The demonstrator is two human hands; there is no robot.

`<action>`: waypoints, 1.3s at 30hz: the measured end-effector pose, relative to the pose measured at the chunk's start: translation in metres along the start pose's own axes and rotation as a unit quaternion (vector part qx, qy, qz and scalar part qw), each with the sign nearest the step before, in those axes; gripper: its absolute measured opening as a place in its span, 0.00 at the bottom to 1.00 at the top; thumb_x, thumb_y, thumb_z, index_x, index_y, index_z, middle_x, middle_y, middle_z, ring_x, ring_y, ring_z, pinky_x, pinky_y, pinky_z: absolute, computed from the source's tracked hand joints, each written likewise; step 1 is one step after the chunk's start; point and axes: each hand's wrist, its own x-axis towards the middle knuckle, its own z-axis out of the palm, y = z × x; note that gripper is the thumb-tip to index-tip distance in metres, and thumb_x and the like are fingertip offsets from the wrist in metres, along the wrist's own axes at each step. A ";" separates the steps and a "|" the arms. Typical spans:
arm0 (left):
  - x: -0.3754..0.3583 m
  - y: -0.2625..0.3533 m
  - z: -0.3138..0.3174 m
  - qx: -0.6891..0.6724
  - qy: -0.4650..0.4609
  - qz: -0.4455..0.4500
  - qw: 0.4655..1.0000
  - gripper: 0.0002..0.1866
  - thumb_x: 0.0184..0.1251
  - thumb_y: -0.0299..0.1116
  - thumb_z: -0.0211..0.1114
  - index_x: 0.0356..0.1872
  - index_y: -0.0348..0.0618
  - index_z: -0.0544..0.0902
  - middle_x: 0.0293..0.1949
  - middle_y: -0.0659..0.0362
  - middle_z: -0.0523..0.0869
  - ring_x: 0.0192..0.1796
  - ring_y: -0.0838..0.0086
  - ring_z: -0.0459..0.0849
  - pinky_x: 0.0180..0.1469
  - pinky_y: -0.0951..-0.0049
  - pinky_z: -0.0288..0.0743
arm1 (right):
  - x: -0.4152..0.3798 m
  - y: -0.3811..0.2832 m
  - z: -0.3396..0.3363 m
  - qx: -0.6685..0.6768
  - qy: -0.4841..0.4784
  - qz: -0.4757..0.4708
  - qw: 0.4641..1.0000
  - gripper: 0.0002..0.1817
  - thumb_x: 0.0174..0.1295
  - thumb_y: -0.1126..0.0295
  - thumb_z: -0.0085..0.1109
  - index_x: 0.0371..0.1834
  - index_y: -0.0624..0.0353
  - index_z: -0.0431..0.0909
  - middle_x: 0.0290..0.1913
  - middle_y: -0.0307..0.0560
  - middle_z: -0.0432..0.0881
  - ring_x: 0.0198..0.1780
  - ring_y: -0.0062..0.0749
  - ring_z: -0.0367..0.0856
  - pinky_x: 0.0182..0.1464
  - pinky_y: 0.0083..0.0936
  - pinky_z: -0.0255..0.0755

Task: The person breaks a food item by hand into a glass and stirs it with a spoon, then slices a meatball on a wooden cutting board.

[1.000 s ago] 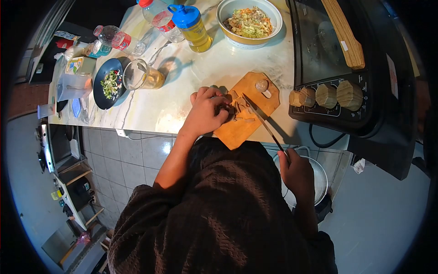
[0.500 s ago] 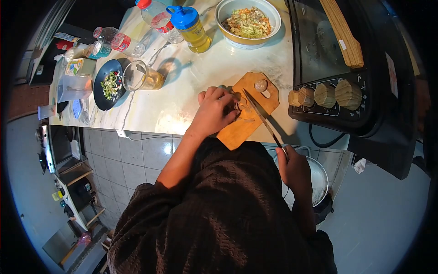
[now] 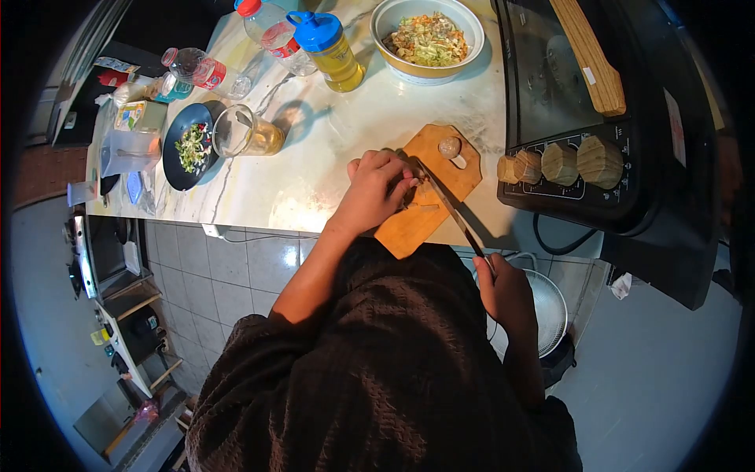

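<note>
A wooden cutting board (image 3: 418,226) lies at the counter's front edge. My left hand (image 3: 376,191) is on its left part, fingers curled and pressed over small brownish pieces that are mostly hidden. In my right hand (image 3: 506,293), beyond the edge, is the handle of a long knife (image 3: 454,209). The blade slants up and left over the board, its tip side close beside my left fingertips. A small round brownish piece (image 3: 450,147) sits at the board's far end, near the hole. Thin slices (image 3: 425,206) lie below my left fingers.
Behind the board is a bowl of chopped vegetables (image 3: 470,55). An oven (image 3: 543,204) stands at right. To the left are a dark plate (image 3: 173,168), a glass cup (image 3: 233,143), a blue-lidded bottle (image 3: 340,63) and plastic bottles (image 3: 206,72). A metal strainer (image 3: 555,308) is below the counter.
The knife blade has shifted slightly left, closer to my left fingertips. My left fingers have drawn together a little, and my right hand has moved slightly left.
</note>
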 end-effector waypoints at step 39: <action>0.001 -0.001 -0.018 -0.015 -0.099 -0.099 0.990 0.08 0.73 0.38 0.64 0.42 0.45 0.81 0.34 0.58 0.82 0.44 0.61 0.79 0.57 0.62 0.59 | -0.008 0.003 0.000 0.091 -0.034 0.008 0.995 0.21 0.75 0.57 0.54 0.30 0.64 0.73 0.22 0.58 0.75 0.27 0.49 0.76 0.30 0.38 0.66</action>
